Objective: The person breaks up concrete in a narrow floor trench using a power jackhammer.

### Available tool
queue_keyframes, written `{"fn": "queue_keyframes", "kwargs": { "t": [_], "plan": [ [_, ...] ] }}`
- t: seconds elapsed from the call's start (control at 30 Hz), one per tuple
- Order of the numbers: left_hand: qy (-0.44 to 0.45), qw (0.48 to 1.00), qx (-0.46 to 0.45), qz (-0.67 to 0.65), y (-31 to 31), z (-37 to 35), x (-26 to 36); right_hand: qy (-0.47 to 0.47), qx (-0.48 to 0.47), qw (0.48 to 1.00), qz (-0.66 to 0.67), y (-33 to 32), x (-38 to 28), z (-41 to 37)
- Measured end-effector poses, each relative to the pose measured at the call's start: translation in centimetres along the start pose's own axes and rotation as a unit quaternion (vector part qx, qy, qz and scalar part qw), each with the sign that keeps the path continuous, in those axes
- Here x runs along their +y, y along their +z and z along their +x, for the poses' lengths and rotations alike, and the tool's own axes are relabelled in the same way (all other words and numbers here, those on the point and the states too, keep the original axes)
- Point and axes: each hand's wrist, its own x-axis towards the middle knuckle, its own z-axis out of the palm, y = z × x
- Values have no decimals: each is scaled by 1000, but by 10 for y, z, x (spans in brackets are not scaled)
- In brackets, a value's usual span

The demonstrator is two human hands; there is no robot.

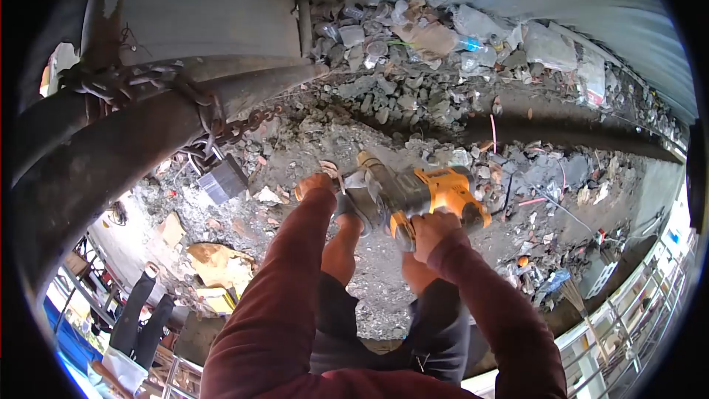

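1. At the far left, a rusty chain (221, 122) wraps the thick pipes (111, 148). A grey metal block (223, 179) hangs from it just above the ground. The pipes and block close off that side.
2. The left hand (314, 185) is wrapped tight around the front side handle of the hammer drill (421, 192), near the block but apart from it.
3. The drill sits between both hands, above the person's knees. Its bit tip cannot be made out.
4. The right hand (432, 230) is clenched on the rear grip.
5. The rubble (384, 103) ahead lies loose and litter-strewn, so much breaking looks done. How much is left cannot be told.
6. To the right, the ground runs open as far as the railing (635, 303).
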Motion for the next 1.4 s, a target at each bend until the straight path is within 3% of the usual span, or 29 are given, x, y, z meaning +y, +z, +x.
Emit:
{"fn": "queue_keyframes", "kwargs": {
  "t": [0.07, 0.13, 0.23, 0.4, 0.8, 0.97, 1.13, 1.4],
  "plan": [
    [9, 1000, 8, 17, 9, 8, -7, -1, -30, 999, 35, 4, -8, -4],
    [11, 998, -39, 39, -29, -20, -2, -5, -51, 997, 64, 0, -16, -7],
    [0, 999, -18, 47, -33, -17, 0, -7, -9, 997, 80, 3, -14, -3],
    [-12, 1000, -3, 21, -1, -10, -3, -20, -25, 997, 74, 1, -11, -1],
    [3, 999, -26, 45, -66, -16, 3, 6, 42, 992, 122, -8, -13, 13],
    [15, 996, -31, 84, -64, 11, 1, 26, 51, 991, 117, -18, -10, 35],
    [-8, 998, -61, 18, -67, -14, -2, 6, 12, 996, 89, -20, -21, 31],
    [2, 998, -53, 37, -55, -4, -14, 23, -2, 993, 117, 18, -42, 23]
  ]
}}
